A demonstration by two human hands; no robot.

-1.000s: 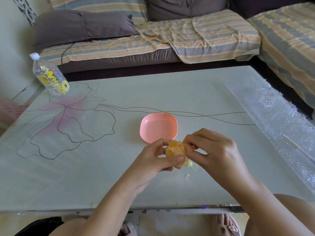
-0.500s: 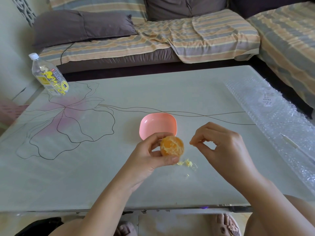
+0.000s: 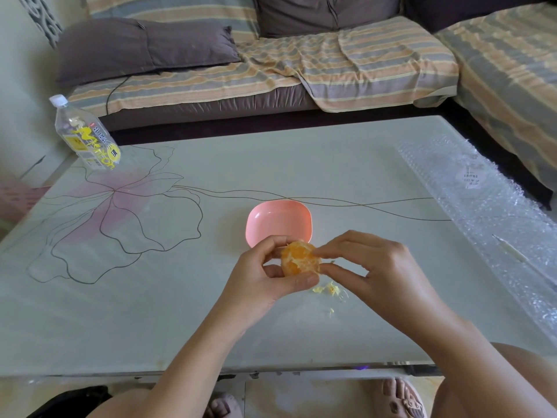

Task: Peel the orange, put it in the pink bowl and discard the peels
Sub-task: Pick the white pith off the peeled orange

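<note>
Peeled orange held in both hands above the table, just in front of the pink bowl.
Your left hand grips the orange, fingers curled behind it and thumb beneath. Your right hand pinches its right side between forefinger and thumb. Yellow pith scraps lie on the table below your right thumb.

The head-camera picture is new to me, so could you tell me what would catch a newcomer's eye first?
The mostly peeled orange stands out, gripped by the left hand over the table, near centre, while the right hand pinches at its side. Just beyond sits the empty pink bowl, and small yellow peel scraps lie on the table near the hands.
</note>
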